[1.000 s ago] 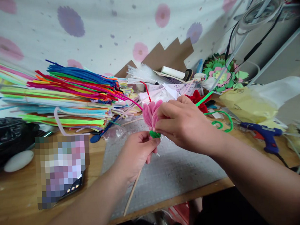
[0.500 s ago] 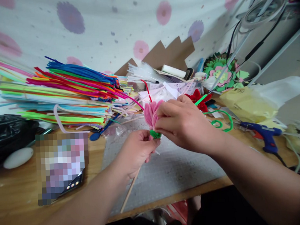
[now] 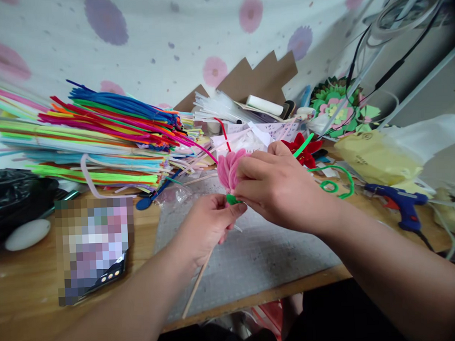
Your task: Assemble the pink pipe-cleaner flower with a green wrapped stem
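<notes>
A pink pipe-cleaner flower (image 3: pixel 229 170) stands upright above the mat, between my two hands. My left hand (image 3: pixel 210 221) is closed round its base, and a thin wooden stick (image 3: pixel 197 287) runs out below that hand towards the table edge. Green pipe cleaner (image 3: pixel 232 199) wraps the flower's base beside my left thumb. Closed in a pinch at that green part, my right hand (image 3: pixel 277 186) covers the flower's right side. A straight green pipe-cleaner end (image 3: pixel 305 145) sticks up behind the right hand. The right fingertips are partly hidden.
Bundles of coloured pipe cleaners (image 3: pixel 108 130) are heaped at the left. A phone (image 3: pixel 111 276) with a blurred screen lies on the wooden table, near a white oval object (image 3: pixel 27 234). A blue glue gun (image 3: pixel 406 205) and red flower (image 3: pixel 305 149) are to the right. A grey mat (image 3: pixel 269 264) lies below.
My left thumb has moved slightly right, closer to the right fingertips at the green base. The straight green end behind my right hand has shifted a little up and right. Both hands keep their hold.
</notes>
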A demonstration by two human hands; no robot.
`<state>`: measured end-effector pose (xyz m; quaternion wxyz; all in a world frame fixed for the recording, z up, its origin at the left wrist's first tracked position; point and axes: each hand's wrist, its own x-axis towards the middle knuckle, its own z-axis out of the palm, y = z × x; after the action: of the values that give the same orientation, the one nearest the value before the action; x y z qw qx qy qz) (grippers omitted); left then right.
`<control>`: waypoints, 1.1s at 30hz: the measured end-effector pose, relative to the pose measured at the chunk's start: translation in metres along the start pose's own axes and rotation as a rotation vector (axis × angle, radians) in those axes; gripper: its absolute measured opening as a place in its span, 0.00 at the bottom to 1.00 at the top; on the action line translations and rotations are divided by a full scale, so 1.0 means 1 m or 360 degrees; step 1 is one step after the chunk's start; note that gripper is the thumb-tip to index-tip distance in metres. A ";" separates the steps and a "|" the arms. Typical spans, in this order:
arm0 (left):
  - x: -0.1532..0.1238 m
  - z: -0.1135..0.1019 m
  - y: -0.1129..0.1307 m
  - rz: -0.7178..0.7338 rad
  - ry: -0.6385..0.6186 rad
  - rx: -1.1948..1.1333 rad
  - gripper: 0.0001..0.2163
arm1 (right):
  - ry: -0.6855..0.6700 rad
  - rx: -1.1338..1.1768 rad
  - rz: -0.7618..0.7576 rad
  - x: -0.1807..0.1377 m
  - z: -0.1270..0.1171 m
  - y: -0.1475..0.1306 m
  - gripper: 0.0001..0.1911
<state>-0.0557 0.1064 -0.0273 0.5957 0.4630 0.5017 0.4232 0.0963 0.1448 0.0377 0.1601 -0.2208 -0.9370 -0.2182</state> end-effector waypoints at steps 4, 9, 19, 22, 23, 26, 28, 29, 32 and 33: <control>0.001 0.001 -0.003 0.0031 0.0052 0.0070 0.17 | 0.0000 -0.0016 -0.0017 0.000 0.000 -0.003 0.13; 0.005 -0.001 -0.006 0.0175 0.0079 0.0279 0.18 | 0.0009 -0.0042 -0.0033 0.002 0.002 -0.004 0.15; 0.008 -0.006 -0.008 0.0352 0.0166 0.0711 0.14 | -0.0081 -0.0085 -0.0091 0.007 -0.003 -0.004 0.14; 0.010 -0.007 -0.011 0.0372 0.0193 0.0773 0.18 | -0.0083 -0.0087 -0.0109 0.009 -0.004 -0.007 0.15; 0.011 -0.007 -0.012 0.0383 0.0193 0.0785 0.19 | -0.0092 -0.0095 -0.0111 0.010 -0.005 -0.008 0.15; 0.011 -0.008 -0.013 0.0414 0.0204 0.0788 0.19 | -0.0131 -0.0126 -0.0106 0.013 -0.006 -0.009 0.15; 0.011 -0.008 -0.012 0.0424 0.0207 0.0779 0.19 | -0.0153 -0.0150 -0.0108 0.015 -0.007 -0.010 0.15; 0.010 -0.009 -0.011 0.0418 0.0207 0.0773 0.19 | -0.0162 -0.0164 -0.0112 0.016 -0.007 -0.010 0.15; 0.009 -0.010 -0.008 0.0396 0.0197 0.0743 0.21 | -0.0177 -0.0209 -0.0128 0.019 -0.009 -0.010 0.15; 0.009 -0.011 -0.008 0.0396 0.0193 0.0733 0.21 | -0.0189 -0.0219 -0.0138 0.020 -0.010 -0.010 0.15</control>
<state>-0.0647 0.1149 -0.0377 0.3870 0.6182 0.5587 0.3949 0.0768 0.1384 0.0509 0.0790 -0.2030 -0.9364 -0.2753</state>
